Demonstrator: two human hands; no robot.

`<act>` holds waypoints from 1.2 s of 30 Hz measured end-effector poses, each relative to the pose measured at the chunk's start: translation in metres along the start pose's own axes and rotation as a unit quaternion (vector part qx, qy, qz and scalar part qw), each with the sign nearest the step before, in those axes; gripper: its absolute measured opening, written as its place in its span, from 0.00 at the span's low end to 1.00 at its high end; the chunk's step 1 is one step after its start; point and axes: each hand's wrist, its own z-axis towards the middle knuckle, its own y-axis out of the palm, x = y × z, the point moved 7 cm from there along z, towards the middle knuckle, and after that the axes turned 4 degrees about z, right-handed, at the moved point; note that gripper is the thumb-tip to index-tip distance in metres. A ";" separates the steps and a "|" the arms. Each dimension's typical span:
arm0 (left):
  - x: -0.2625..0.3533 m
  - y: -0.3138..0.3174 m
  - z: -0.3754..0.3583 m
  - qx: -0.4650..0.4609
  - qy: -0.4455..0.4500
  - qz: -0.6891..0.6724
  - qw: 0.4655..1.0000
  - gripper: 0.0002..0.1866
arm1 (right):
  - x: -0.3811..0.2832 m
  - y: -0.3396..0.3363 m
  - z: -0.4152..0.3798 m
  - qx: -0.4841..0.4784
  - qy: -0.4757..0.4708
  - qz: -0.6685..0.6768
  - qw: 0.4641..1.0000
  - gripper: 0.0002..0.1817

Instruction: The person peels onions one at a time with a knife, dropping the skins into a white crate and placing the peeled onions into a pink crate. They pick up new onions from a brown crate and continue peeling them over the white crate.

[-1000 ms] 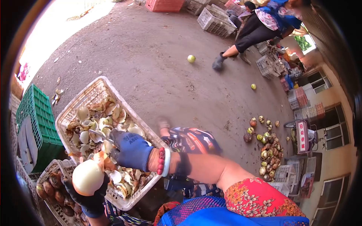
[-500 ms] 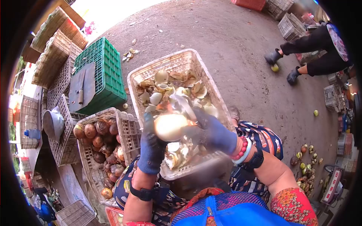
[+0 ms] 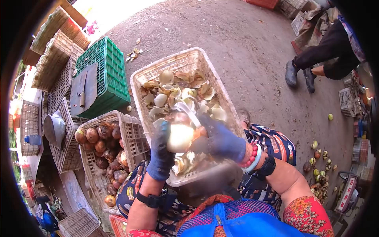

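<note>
My left hand [image 3: 161,152], in a dark blue glove, is closed round a pale, glossy onion [image 3: 180,138] with its outer skin off on this side. Opposite it, my gloved right hand [image 3: 221,138] has its fingers curled in against the onion's right side, where some brownish skin shows. A thin whitish curved strip [image 3: 188,112] stands up beside the right fingertips. Motion blurs the right fingers, and I cannot tell what they grip. Both hands are over a dirty white crate [image 3: 136,85] heaped with onion peels [image 3: 185,93].
Left of my knee, another crate [image 3: 89,166] holds brown unpeeled onions [image 3: 103,144]. An upturned green crate [image 3: 114,85] carries a dark board and a knife-like tool [image 3: 82,99]. A metal basin [image 3: 55,128] rests among stacked crates. At right, a person's boots [image 3: 291,75] and loose onions [image 3: 321,181] are on the ground.
The onion has turned in my left hand and shows more upright. The right hand stays against it. The person at upper right has stepped, bringing both boots closer together.
</note>
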 end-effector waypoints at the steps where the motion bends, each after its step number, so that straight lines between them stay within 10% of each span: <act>1: -0.001 -0.001 0.002 0.005 0.000 0.011 1.000 0.20 | 0.004 -0.002 0.001 0.011 -0.006 -0.016 1.000 0.34; 3: 0.009 0.004 -0.002 0.016 0.071 0.195 0.978 0.22 | 0.011 -0.004 0.004 0.039 -0.053 -0.058 0.996 0.31; 5: 0.011 0.016 -0.004 -0.016 -0.061 -0.105 0.992 0.22 | 0.014 -0.003 0.007 0.061 -0.105 -0.066 0.990 0.26; 6: 0.027 0.009 -0.002 -0.010 0.070 0.112 0.991 0.23 | 0.013 -0.002 0.008 0.063 -0.116 -0.049 0.990 0.24; 8: 0.052 0.021 -0.013 0.011 0.310 0.511 0.801 0.28 | 0.006 0.003 0.012 0.027 -0.072 0.069 0.995 0.19; 13: 0.064 0.010 -0.021 0.054 0.370 0.511 0.774 0.37 | 0.005 -0.002 0.018 0.025 0.064 0.180 0.981 0.29; 15: 0.043 -0.008 -0.006 0.078 0.196 0.260 0.942 0.31 | -0.019 0.005 0.011 0.041 -0.014 0.138 0.989 0.33; 20: 0.008 0.000 -0.002 0.032 -0.010 -0.145 0.989 0.23 | -0.030 0.005 0.014 0.065 -0.071 0.095 0.991 0.31; 22: 0.029 0.000 -0.008 0.062 0.073 0.050 0.994 0.26 | -0.026 -0.003 0.012 0.074 -0.048 0.019 0.996 0.25; 24: 0.055 0.016 -0.027 0.086 0.319 0.480 0.813 0.30 | -0.035 -0.010 0.003 0.145 -0.147 -0.280 0.938 0.20; 27: 0.077 0.030 -0.033 0.079 0.391 0.623 0.673 0.34 | 0.010 -0.025 0.007 0.177 -0.202 -0.424 0.865 0.17; 28: 0.076 0.024 -0.030 0.084 0.357 0.596 0.714 0.34 | 0.006 -0.025 0.006 0.193 -0.237 -0.461 0.833 0.17; 32: 0.046 -0.010 -0.012 0.111 0.186 0.348 0.912 0.35 | 0.009 -0.030 0.016 0.114 -0.018 -0.165 0.979 0.20; 35: 0.050 0.002 -0.023 0.097 0.299 0.501 0.807 0.28 | -0.008 -0.007 0.017 0.051 -0.147 -0.190 0.969 0.24; 36: 0.043 -0.004 -0.017 0.097 0.261 0.429 0.860 0.28 | -0.009 -0.001 0.017 0.037 -0.154 -0.167 0.973 0.25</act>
